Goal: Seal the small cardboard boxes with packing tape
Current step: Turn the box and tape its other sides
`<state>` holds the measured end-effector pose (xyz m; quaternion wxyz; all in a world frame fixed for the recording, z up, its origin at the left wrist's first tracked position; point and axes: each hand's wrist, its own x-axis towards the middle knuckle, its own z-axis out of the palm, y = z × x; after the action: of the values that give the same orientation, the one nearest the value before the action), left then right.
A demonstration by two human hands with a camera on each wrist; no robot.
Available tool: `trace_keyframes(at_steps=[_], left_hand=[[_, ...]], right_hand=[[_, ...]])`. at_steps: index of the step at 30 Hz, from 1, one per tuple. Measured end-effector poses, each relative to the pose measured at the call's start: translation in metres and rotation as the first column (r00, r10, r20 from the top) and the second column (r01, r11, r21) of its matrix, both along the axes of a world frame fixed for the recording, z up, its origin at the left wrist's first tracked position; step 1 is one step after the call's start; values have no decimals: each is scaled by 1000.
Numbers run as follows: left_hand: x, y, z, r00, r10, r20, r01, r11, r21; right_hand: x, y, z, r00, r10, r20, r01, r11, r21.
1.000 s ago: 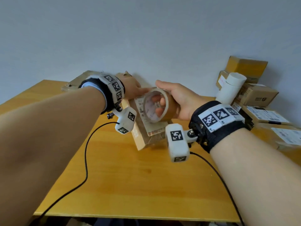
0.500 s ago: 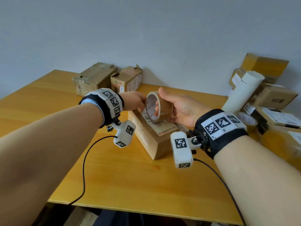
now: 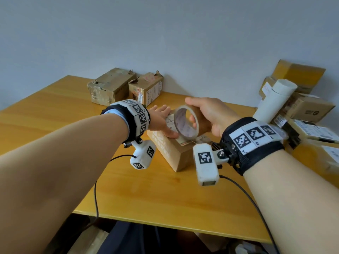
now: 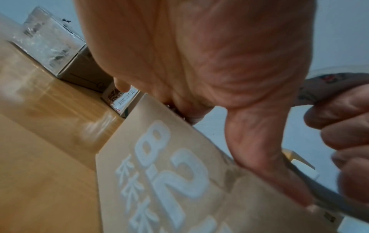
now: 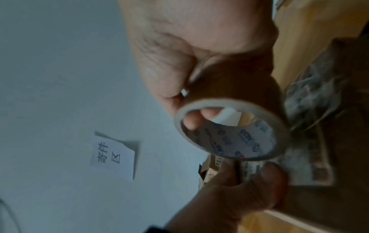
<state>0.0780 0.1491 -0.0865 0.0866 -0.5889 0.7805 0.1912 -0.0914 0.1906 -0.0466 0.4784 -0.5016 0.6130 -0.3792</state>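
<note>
Small cardboard box with white print on its side, resting on the yellow bench near the middle. Flat on top of that box, left hand, fingers straight and pressing down on the label, thumb along the near top edge. Just above the same box, brown packing tape roll, gripped by right hand with fingers curled through the core and thumb over the outer face. Behind the box against the wall, two worn cartons side by side. Right of the box, a stack of parcels with a white tube leaning on it.
</note>
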Motion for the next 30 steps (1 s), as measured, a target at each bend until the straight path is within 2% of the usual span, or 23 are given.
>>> trace_keyframes(at_steps=[5, 11, 17, 19, 23, 26, 30], left_hand=[[-1, 5, 3, 1000, 14, 1, -14, 1000, -15], [-6, 20, -4, 996, -72, 61, 78, 991, -107], [-6, 30, -2, 981, -183, -64, 169, 970, -177], [-6, 30, -1, 982, -168, -87, 153, 975, -161], [-12, 31, 3, 980, -198, 24, 199, 974, -108], [-19, 31, -3, 986, -163, 46, 164, 986, -35], [-17, 19, -11, 999, -42, 24, 44, 994, -96]], right_hand=[[-11, 13, -1, 993, 26, -111, -18, 997, 73], [-12, 16, -8, 989, -23, -144, 20, 1000, -22], [-12, 18, -22, 995, -81, -61, 82, 996, 28], [-15, 20, -23, 999, -39, -33, 41, 998, 40], [-22, 27, -17, 989, 137, -58, -136, 990, 26], [-22, 27, -17, 970, 219, -100, -222, 975, -19], [-24, 21, -29, 991, 133, -19, -134, 984, -118]])
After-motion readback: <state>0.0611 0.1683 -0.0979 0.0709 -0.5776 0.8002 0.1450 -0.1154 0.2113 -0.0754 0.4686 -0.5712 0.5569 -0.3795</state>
